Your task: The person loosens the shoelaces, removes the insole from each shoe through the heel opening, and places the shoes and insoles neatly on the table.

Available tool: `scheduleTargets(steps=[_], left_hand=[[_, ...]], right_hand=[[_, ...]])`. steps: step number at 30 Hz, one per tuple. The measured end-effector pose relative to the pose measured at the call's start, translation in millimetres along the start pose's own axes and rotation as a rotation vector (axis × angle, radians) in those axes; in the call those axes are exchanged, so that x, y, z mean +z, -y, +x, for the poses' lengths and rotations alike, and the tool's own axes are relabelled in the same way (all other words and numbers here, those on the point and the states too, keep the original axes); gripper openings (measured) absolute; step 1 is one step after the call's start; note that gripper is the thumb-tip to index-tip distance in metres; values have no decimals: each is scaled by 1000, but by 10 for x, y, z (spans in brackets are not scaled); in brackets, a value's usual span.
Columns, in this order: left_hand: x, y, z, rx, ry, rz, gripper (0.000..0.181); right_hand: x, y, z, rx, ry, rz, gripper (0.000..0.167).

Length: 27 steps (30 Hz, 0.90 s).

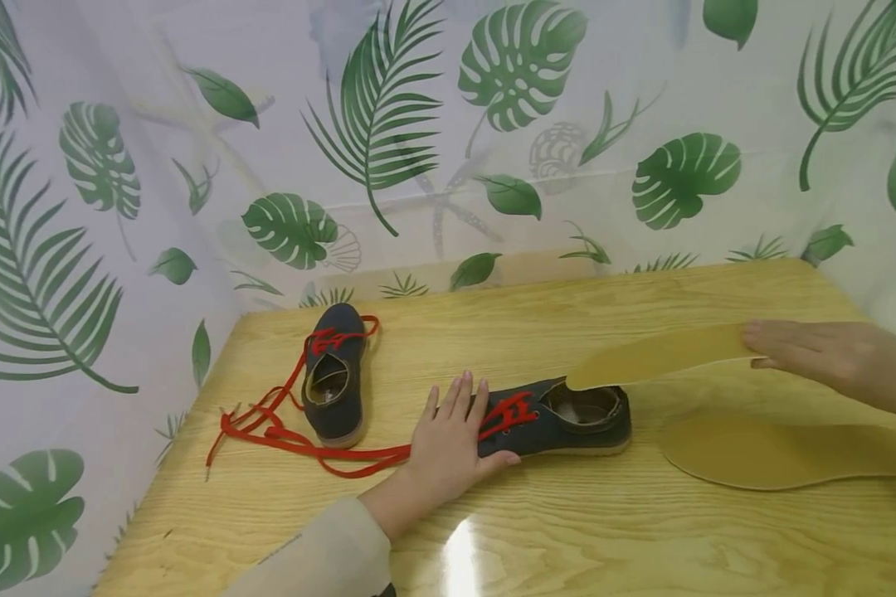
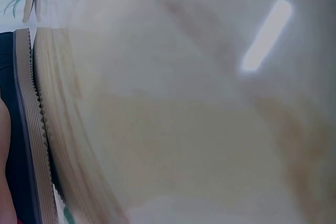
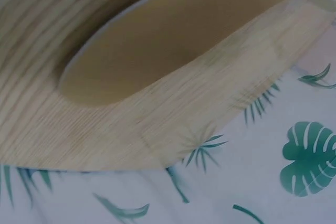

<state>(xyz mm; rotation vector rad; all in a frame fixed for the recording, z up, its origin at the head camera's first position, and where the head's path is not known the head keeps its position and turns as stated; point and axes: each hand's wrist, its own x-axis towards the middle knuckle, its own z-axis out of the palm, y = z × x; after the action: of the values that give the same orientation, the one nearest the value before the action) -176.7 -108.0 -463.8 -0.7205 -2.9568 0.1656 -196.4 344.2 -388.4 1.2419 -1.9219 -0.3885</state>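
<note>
A dark blue shoe (image 1: 586, 435) with red laces lies on its sole, its opening to the right. My left hand (image 1: 451, 439) rests over its toe with fingers extended and the thumb along the near side. In the left wrist view, the shoe's ribbed sole edge (image 2: 37, 129) shows at the left. My right hand (image 1: 821, 352) pinches one end of a tan insole (image 1: 664, 352); the other end is over the shoe's opening. Below it, a second tan insole (image 1: 762, 452) lies on the table. An insole (image 3: 157, 45) crosses the right wrist view; I cannot tell which.
Another dark blue shoe (image 1: 336, 414) stands at the left, toe away from me. Long red laces (image 1: 291, 439) trail across the wooden table (image 1: 567, 531) between and beside the shoes. A leaf-patterned cloth (image 1: 433, 166) hangs behind the table.
</note>
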Motion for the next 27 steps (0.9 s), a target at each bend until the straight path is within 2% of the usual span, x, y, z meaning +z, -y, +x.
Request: scheduleTargets(steps=[1,3,6,10,13,17,21,27], left_hand=[[1,3,-1,-1,-1,3,99],[8,10,0,-2,-4,5,99],[19,18,1,-2,-9,8,99],[27,24,-1,-2,-8,10,100],[27,22,1,0,-9,6,99],[23,17,2,3,-9,0,99],[26,13,4,6,-7,-1,100],[42,5,7,12,-15,-6,100]], right_hand=[[17,-27,-25,-24,-64,165,43],[44,-60,-92,-23,-66,191,43],[90,-80,-230,-51,-30,58,44],[180,-36,-406,-60,0,47,45],[241,-4,-513,-40,15,182,47],[296,6,-654,-17,65,217,50],[356,23,-787,11,119,214,54],[405,27,-962,-9,207,189,53]])
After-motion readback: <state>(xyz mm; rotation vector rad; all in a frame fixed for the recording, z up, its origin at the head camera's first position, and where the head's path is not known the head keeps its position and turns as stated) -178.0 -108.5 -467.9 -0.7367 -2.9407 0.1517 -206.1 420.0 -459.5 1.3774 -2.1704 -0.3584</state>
